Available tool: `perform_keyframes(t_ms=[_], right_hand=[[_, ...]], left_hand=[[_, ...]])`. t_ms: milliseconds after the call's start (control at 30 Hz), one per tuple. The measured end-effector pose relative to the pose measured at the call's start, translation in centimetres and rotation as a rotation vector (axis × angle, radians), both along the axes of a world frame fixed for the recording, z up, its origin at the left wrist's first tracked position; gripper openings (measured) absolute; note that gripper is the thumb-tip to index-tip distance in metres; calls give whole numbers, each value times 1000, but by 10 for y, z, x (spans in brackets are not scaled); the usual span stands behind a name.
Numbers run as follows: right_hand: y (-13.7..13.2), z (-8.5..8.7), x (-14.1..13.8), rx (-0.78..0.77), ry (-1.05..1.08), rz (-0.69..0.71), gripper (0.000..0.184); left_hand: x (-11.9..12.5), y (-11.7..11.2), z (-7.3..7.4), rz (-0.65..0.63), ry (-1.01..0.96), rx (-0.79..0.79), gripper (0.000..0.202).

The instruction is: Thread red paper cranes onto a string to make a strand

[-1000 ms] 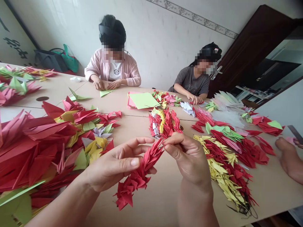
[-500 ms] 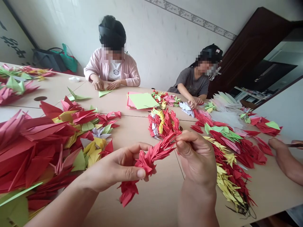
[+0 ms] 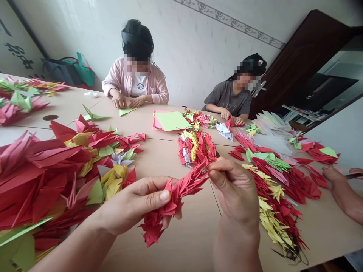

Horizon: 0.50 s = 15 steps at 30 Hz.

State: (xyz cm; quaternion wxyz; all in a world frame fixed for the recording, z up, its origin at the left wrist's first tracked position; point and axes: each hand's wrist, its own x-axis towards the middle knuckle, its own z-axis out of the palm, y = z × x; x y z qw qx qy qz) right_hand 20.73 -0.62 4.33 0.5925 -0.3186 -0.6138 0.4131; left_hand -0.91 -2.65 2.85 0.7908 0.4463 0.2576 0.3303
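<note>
Near hands [image 3: 133, 204]: two
Held red string [image 3: 185, 187]: one
People across [image 3: 137, 85]: two
Pile of paper squares [image 3: 172, 121]: one
Door [image 3: 306, 56]: one

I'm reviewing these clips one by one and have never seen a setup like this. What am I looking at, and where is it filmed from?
There is no robot here: a person works with two bare hands, filmed by a camera worn on their head, looking forward and down. The left hand holds a red strand of folded, pointed paper pieces, thumb on top, while the right hand pinches at its upper end. On the light brown table lie a large heap of mostly red folded paper at picture left, yellow and red folded-paper strands at picture right, and a stack of flat paper sheets, green on top, farther back. Across the table sit a person in a pink shirt and a person in a grey shirt.
</note>
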Motion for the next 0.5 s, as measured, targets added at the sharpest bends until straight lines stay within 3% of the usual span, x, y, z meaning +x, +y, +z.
perform_keyframes(t_ms=[233,500], right_hand=[[-1,0,-5,169,4,11,12],[-3,2,-7,147,-102,55,12]], left_hand=[[3,1,-5,-118,-70,-116,44],[9,-2,-7,-87,-203,-91,42]])
